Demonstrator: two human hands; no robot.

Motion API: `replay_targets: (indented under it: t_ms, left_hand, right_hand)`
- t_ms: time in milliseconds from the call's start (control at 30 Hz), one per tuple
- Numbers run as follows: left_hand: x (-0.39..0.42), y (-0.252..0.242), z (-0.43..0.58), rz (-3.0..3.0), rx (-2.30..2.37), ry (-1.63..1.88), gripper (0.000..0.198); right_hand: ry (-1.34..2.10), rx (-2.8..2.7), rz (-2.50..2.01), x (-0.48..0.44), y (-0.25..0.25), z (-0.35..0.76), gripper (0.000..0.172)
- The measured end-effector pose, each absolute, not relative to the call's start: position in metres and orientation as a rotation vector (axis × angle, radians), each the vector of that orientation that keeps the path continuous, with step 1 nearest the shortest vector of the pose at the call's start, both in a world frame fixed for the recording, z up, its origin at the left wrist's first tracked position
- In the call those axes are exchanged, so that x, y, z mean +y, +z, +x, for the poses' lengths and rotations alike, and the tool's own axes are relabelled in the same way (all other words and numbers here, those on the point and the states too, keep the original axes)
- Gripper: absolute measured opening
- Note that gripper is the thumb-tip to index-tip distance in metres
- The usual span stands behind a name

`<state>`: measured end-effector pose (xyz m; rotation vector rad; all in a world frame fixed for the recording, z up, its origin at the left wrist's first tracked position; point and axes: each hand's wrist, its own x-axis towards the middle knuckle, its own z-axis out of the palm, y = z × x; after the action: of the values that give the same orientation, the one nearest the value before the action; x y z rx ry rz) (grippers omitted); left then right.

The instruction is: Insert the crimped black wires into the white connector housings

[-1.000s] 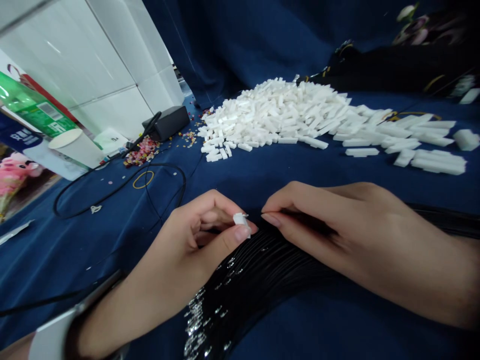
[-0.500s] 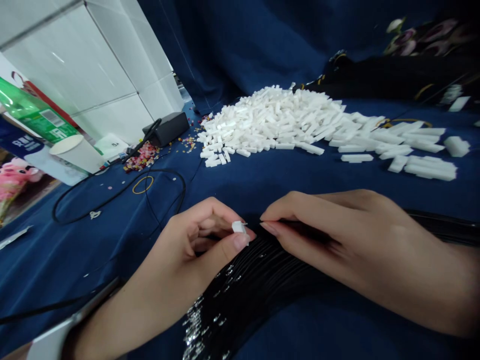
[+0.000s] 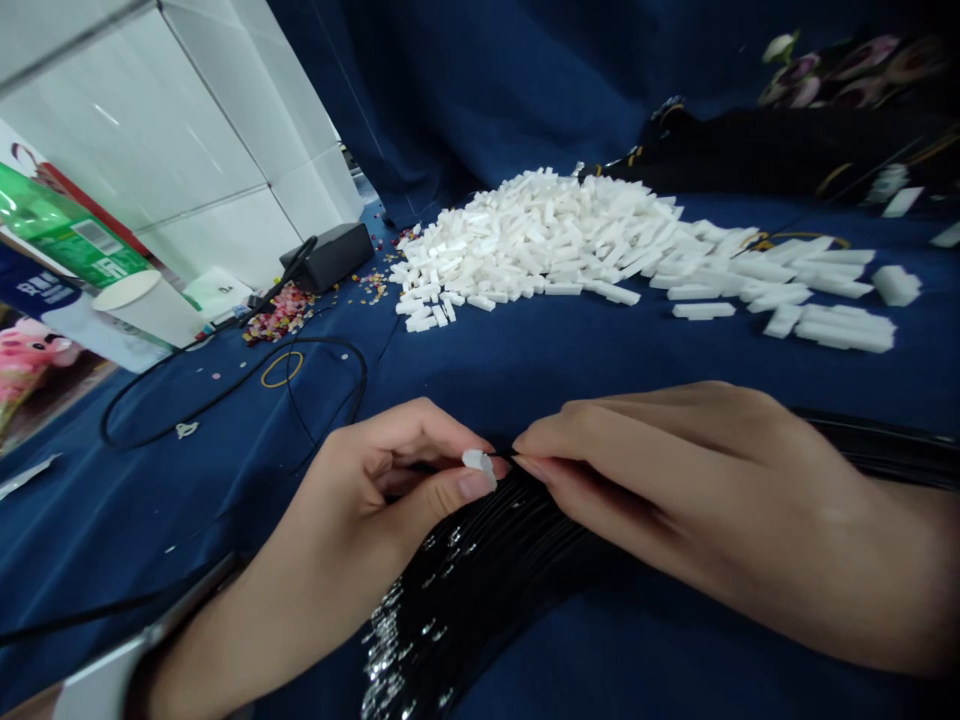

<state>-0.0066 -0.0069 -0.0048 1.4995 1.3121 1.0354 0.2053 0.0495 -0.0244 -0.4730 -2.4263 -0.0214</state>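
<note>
My left hand (image 3: 390,490) pinches a small white plastic connector housing (image 3: 478,462) between thumb and fingers. Close on its right, my right hand (image 3: 660,490) has thumb and forefinger pressed together on what looks like a thin black wire, mostly hidden by the fingertips. The two sets of fingertips nearly meet. Below them lies a thick bundle of black wires (image 3: 517,540), with shiny metal tips (image 3: 386,650) at its lower left end.
A big heap of white plastic pieces (image 3: 540,235) lies behind the hands on dark blue cloth. To the left are a black cable (image 3: 187,415), a yellow rubber band (image 3: 282,369), colored beads (image 3: 281,312), a black box (image 3: 330,258), a paper cup (image 3: 150,310) and a green bottle (image 3: 67,225).
My right fingertips have moved slightly left and down, closing most of the gap to the housing. In my left hand, the housing has tilted a little. The view has shifted slightly.
</note>
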Motion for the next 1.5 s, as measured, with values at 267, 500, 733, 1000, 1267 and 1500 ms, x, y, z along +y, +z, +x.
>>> replay_targets:
  t_ms: [267, 500, 733, 1000, 1267, 1500]
  left_hand:
    - [-0.007, -0.005, -0.005, 1.507, 1.339, 1.044, 0.015]
    - [-0.004, -0.006, -0.005, 1.523, 1.344, 1.039, 0.013]
    - [-0.008, -0.005, -0.004, 1.581, 1.378, 1.023, 0.013]
    - [-0.013, -0.003, -0.002, 1.775, 1.399, 0.987, 0.018]
    - [-0.02, -0.003, -0.001, 2.022, 1.393, 0.996, 0.02]
    - [-0.019, -0.005, -0.003, 1.911, 1.354, 1.014, 0.02]
  right_hand:
    - [-0.067, -2.395, -0.501, 0.048, -0.022, 0.205, 0.021]
    - [-0.011, -2.425, -0.524, 0.048, -0.021, 0.203, 0.019]
    - [0.032, -2.421, -0.507, 0.049, -0.023, 0.203, 0.021]
    - [0.029, -2.43, -0.441, 0.05, -0.023, 0.203, 0.018]
    - [0.027, -2.465, -0.323, 0.051, -0.021, 0.202, 0.02]
    - [0.075, -2.385, -0.411, 0.048, -0.019, 0.203, 0.025]
